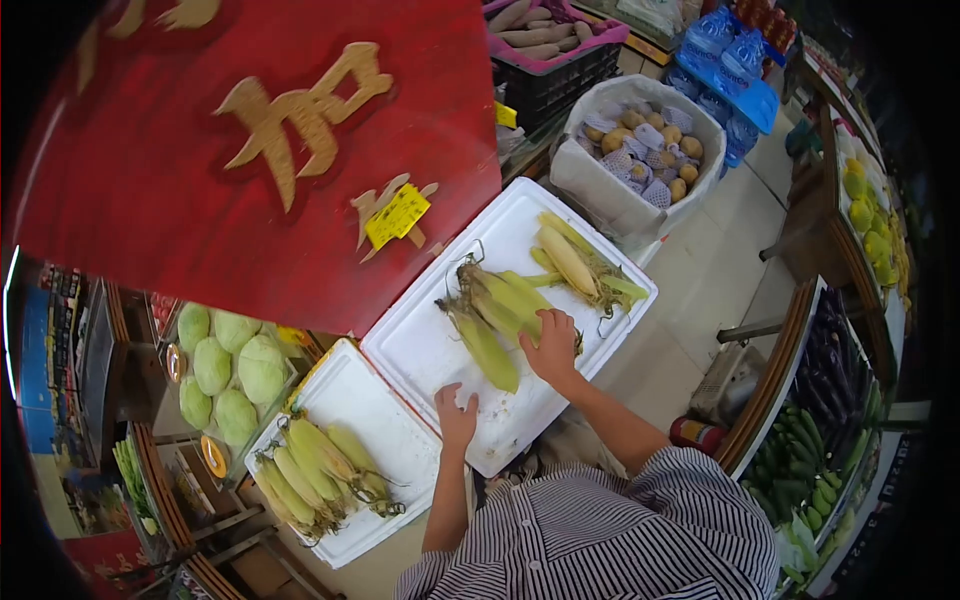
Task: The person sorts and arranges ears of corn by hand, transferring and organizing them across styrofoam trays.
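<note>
Several ears of corn in green husks (500,305) lie in the middle of a white foam box lid (490,445). My right hand (553,347) rests on the lower right end of these ears, fingers spread over the husk. My left hand (457,415) hovers near the lid's left edge, fingers apart and holding nothing, a little away from the nearest ear (485,350). Toward the lid's far end lies a partly husked pale ear (568,258) among loose husk leaves. More ears of corn (315,465) are lined up on a second white foam lid (375,535) to the left.
A red sign board (300,150) with a yellow tag (398,216) stands close behind the lids. Cabbages (235,370) sit at left. A white box (600,190) of net-wrapped fruit stands at the far end. Shelves with eggplants (825,345) and cucumbers (795,450) line the right.
</note>
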A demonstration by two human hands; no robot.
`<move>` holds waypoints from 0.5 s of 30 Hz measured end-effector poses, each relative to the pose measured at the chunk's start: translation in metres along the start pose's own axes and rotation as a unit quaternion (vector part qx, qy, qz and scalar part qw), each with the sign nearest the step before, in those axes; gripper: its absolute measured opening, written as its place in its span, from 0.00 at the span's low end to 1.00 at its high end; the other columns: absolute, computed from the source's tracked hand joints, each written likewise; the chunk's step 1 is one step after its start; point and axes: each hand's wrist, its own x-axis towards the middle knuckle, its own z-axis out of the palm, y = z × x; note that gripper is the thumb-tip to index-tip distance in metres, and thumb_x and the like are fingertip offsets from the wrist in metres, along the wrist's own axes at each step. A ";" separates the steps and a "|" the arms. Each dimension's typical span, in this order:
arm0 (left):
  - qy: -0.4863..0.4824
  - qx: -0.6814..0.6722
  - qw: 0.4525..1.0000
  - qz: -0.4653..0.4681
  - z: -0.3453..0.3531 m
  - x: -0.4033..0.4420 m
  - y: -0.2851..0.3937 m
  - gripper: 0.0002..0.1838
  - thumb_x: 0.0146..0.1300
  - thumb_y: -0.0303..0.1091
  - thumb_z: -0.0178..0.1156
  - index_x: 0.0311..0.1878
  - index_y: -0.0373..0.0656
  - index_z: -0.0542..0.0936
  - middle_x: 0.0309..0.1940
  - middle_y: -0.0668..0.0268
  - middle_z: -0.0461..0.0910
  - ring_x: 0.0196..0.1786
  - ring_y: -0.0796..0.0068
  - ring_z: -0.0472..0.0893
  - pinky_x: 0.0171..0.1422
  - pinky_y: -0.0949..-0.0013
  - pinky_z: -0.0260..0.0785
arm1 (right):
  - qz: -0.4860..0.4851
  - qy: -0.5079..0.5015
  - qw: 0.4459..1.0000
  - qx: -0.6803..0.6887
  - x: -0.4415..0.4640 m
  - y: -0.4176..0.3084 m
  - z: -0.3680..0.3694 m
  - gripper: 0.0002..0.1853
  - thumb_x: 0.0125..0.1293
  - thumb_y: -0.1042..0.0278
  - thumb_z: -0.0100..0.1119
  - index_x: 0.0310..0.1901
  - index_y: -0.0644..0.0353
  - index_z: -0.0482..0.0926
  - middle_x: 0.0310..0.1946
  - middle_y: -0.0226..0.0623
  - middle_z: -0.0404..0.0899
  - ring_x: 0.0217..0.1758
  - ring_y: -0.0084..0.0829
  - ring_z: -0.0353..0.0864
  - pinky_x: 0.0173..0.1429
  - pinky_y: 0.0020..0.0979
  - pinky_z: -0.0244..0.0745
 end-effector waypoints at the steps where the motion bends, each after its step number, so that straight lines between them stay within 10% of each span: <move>1: -0.010 -0.033 0.999 -0.038 -0.018 -0.009 0.003 0.20 0.58 0.35 0.65 0.53 0.40 0.75 0.51 0.52 0.70 0.51 0.57 0.74 0.47 0.63 0.74 | -0.014 0.000 1.000 0.026 -0.005 -0.011 0.003 0.26 0.55 0.60 0.65 0.52 0.62 0.70 0.49 0.49 0.69 0.54 0.50 0.66 0.54 0.47 0.66; 6: -0.014 -0.064 0.998 -0.012 -0.094 -0.057 -0.037 0.14 0.57 0.30 0.64 0.46 0.39 0.77 0.47 0.57 0.74 0.48 0.61 0.76 0.42 0.66 0.75 | -0.083 -0.036 0.988 0.127 -0.065 -0.092 0.041 0.16 0.56 0.64 0.63 0.43 0.62 0.73 0.41 0.48 0.74 0.49 0.48 0.70 0.52 0.44 0.67; 12: 0.154 -0.060 0.986 -0.024 -0.224 -0.115 -0.068 0.10 0.57 0.27 0.62 0.42 0.39 0.77 0.44 0.56 0.76 0.45 0.59 0.76 0.45 0.63 0.73 | -0.096 -0.331 0.920 0.184 -0.141 -0.209 0.097 0.13 0.60 0.60 0.61 0.37 0.63 0.76 0.34 0.43 0.76 0.43 0.45 0.75 0.49 0.40 0.69; 15: 0.258 -0.033 0.965 -0.046 -0.280 -0.145 -0.101 0.10 0.57 0.26 0.61 0.42 0.37 0.77 0.45 0.56 0.76 0.47 0.55 0.74 0.51 0.60 0.69 | -0.169 -0.393 0.894 0.134 -0.171 -0.259 0.132 0.19 0.63 0.55 0.58 0.47 0.64 0.75 0.44 0.47 0.75 0.51 0.46 0.74 0.55 0.41 0.70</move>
